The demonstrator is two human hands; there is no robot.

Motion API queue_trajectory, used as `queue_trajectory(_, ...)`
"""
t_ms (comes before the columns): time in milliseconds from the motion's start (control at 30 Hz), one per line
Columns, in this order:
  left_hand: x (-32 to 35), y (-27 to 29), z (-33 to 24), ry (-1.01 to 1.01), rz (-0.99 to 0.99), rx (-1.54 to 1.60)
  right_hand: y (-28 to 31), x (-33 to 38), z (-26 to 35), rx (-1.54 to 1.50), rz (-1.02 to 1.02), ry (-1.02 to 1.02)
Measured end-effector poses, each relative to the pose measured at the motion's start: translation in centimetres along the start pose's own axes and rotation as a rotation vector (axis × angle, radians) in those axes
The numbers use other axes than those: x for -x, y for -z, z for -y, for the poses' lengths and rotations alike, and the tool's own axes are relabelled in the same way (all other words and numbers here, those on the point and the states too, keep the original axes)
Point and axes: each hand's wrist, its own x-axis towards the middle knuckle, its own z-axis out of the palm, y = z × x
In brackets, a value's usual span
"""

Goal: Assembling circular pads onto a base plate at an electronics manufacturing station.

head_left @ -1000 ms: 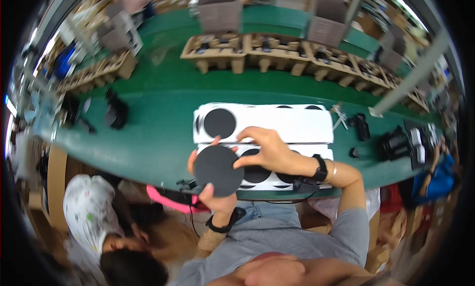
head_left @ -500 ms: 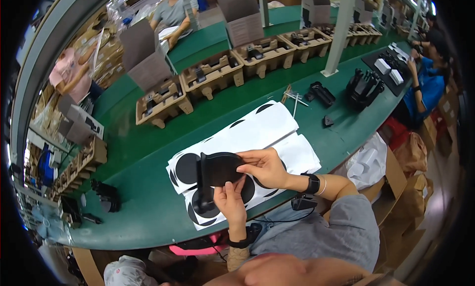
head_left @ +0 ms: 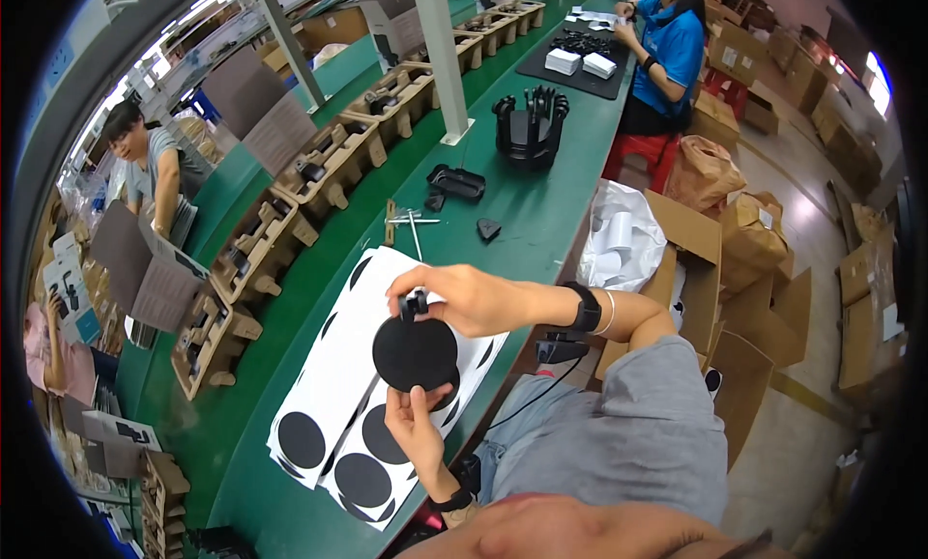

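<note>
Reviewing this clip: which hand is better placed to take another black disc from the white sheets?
Probably the left hand: it grips the black round pad's lower edge, directly above the sheets; the right hand pinches the clip on top.

left hand (head_left: 414,426) | black disc (head_left: 415,353) (pinched) | right hand (head_left: 464,298) | white sheets (head_left: 338,366)

I have one view only, head-worn: it looks steeply down from close above my hands onto the green bench (head_left: 541,221), whose long edge runs diagonally toward the upper right.
</note>
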Motion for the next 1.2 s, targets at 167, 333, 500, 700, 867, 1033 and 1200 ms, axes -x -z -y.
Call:
queue_trajectory(167, -0.4, 0.8, 1.3, -0.104, -0.169, -0.054, 7.8, -1.0, 1.1, 0.359, -0.331, -0.029)
queue_trajectory(333, -0.2, 0.7, 2.2, -0.103, -0.280, -0.090, 19.6, -2.9, -1.2, 0.764, -0.715, -0.132)
queue_trajectory(500, 0.0, 0.7, 3.0, -0.120, -0.281, -0.147, 28.3, -3.9, -7.3, 0.742, -0.687, -0.291)
queue_trajectory(700, 0.5, 0.3, 2.8, -0.091, -0.306, -0.089, 28.5, -5.1, -11.0, 0.558, -0.907, -0.584)
queue_trajectory(867, 0.8, -0.2, 3.2, -0.115, -0.308, -0.087, 28.3, -4.5, -11.9, 0.577, -0.708, -0.698)
queue_trajectory(1033, 0.9, -0.5, 3.2, -0.137, -0.301, -0.077, 28.3, -4.4, -14.0, 1.116, -0.474, -0.497)
queue_trajectory(1200, 1.3, -0.9, 3.3, -0.156, -0.286, -0.107, 26.8, -6.3, -15.8, 1.215, -0.212, -0.638)
